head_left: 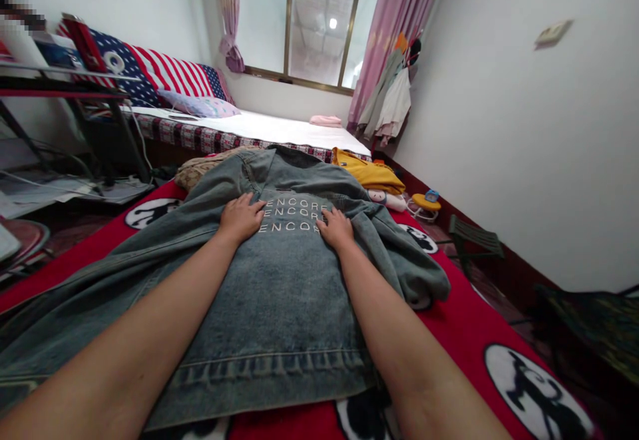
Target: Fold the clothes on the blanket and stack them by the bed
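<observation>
A blue-grey denim jacket (289,287) lies spread out, back side up, with its collar away from me and its hem toward me. White lettering reading "ENCORE" runs in rows across its upper back. My left hand (241,218) rests flat on the denim at the left end of the lettering, fingers stretched out. At the right end, my right hand (336,227) also lies on the cloth with its fingers extended, covering some letters. The jacket's right sleeve (407,253) is bent beside my right forearm.
Under the jacket is a red blanket (459,340) with black-and-white round prints. Beyond lie yellow folded clothing (369,172) and a brown patterned cloth (204,168). A bed (279,127) stands below the window, a desk (60,87) at left, a folding stool (476,237) at right.
</observation>
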The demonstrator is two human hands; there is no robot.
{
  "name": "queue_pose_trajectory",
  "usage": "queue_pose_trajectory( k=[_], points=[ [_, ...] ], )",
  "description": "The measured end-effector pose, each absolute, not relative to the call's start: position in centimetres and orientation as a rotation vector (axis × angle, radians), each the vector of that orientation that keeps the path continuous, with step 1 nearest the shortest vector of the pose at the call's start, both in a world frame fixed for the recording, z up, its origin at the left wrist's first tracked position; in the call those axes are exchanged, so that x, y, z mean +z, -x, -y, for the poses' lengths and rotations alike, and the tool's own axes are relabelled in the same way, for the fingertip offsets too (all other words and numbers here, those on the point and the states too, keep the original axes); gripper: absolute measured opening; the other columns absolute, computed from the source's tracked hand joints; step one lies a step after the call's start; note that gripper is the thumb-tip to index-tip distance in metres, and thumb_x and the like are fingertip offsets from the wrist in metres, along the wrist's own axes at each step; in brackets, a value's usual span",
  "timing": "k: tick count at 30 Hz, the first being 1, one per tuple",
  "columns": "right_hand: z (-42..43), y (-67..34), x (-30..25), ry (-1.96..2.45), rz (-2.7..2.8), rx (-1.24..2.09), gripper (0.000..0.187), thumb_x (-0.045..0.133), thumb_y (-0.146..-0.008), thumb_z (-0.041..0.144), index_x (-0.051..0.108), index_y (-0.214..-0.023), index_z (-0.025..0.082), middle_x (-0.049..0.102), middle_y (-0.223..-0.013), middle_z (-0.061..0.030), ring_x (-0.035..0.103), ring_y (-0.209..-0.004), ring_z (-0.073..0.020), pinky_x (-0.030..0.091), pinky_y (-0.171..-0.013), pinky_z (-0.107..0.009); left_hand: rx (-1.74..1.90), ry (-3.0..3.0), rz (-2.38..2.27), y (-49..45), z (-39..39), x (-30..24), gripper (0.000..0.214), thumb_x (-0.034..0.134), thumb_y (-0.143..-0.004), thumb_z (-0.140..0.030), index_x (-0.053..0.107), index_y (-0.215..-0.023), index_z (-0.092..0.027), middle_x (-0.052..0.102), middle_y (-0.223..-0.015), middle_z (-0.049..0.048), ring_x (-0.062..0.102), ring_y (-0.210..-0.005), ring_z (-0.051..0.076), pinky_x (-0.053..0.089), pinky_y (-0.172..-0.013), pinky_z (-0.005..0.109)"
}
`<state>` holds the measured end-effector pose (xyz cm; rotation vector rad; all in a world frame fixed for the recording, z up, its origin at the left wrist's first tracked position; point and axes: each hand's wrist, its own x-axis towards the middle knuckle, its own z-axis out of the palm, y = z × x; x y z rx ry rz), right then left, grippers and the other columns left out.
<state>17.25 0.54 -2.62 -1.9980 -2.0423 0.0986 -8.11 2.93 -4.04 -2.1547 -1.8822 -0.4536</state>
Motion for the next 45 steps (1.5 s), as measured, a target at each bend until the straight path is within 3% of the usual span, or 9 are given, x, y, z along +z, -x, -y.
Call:
queue_pose_trajectory(
  k=[45],
  points=[
    [-1.02,-17.41,-3.0,1.925,2.012,0.006,0.044,0.049,-0.091,0.039,0.058,-0.131,0.023,0.049,-0.142,-0.0095,0.046,-0.129,-0.0242,0.036,-0.107,-0.039,-0.519,2.146,1.873,8.18,-2.92,-3.92,0.04,0.043,-0.093,-0.035,0.064,-0.127,-0.027,0.05,-0.142,0.0087,0.045,-0.132,0.027,0.037,-0.106,0.039]
  ],
)
